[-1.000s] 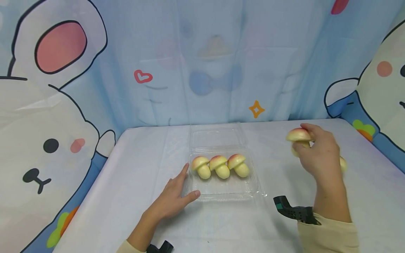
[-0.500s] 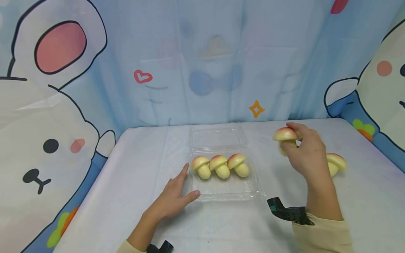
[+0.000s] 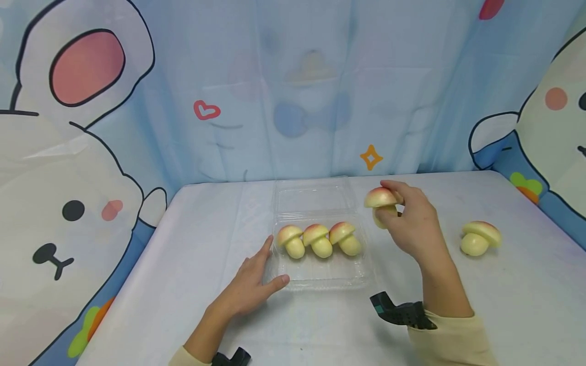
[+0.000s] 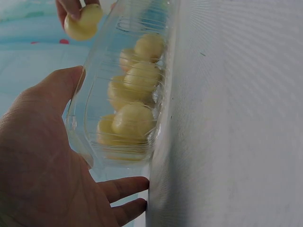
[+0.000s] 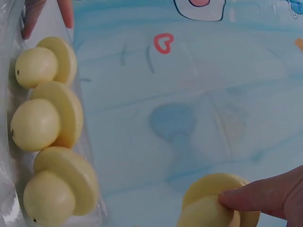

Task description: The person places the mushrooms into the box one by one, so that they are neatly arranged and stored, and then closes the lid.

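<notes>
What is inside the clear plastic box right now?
Three toy mushrooms lie in a row along the far side of the clear plastic box; its near half is bare. The box floor under the mushrooms is covered. The right hand holds a fourth mushroom outside it.

The clamshell tray (image 3: pixel 320 277) is thin clear plastic, pretty glossy with ribbed edges. The mushroom buns (image 3: pixel 318 240) look smooth and matt, kinda doughy. The counter (image 3: pixel 192 264) has a smooth pale cloth-like cover, and the backdrop (image 3: pixel 293 91) is printed fabric.

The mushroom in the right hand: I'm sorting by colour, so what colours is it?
Pinkish-red cap fading to yellow, pale yellow stem; the mushroom shows best in the head view.
</notes>
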{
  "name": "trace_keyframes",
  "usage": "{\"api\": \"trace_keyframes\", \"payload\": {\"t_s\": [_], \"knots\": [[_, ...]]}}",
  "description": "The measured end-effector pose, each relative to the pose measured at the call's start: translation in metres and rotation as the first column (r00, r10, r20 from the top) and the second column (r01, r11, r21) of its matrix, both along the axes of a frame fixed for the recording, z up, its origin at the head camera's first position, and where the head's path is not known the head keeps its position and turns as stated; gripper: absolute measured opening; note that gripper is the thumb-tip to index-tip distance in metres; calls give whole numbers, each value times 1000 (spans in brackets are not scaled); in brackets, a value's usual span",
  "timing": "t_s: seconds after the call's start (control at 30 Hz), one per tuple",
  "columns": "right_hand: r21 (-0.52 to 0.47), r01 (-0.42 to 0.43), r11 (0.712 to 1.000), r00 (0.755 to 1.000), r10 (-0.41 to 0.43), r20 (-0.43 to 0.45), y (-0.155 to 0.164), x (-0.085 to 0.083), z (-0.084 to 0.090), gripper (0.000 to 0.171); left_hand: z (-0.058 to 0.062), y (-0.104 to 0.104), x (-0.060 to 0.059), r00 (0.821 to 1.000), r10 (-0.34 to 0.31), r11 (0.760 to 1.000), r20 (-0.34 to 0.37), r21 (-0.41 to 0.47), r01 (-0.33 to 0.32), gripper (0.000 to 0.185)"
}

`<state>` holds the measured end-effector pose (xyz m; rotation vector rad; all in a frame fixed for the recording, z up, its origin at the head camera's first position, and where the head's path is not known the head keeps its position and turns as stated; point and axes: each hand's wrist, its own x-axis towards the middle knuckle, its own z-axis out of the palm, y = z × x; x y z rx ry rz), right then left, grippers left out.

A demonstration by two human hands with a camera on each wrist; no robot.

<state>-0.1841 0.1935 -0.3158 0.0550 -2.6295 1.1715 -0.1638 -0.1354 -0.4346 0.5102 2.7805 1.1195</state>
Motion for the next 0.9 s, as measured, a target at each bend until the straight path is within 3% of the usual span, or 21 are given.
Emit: {"api": "trace_keyframes", "payload": {"t_s": [0.4, 0.9], "knots": [[-11, -151, 988, 988, 151, 18, -36, 4, -5, 57, 2, 1, 1, 1000, 6, 1000, 3, 2, -6, 95], [112, -257, 960, 967, 255, 24, -69, 6, -20, 53, 3, 0, 0, 1000, 8, 1000, 10, 0, -8, 95]]}}
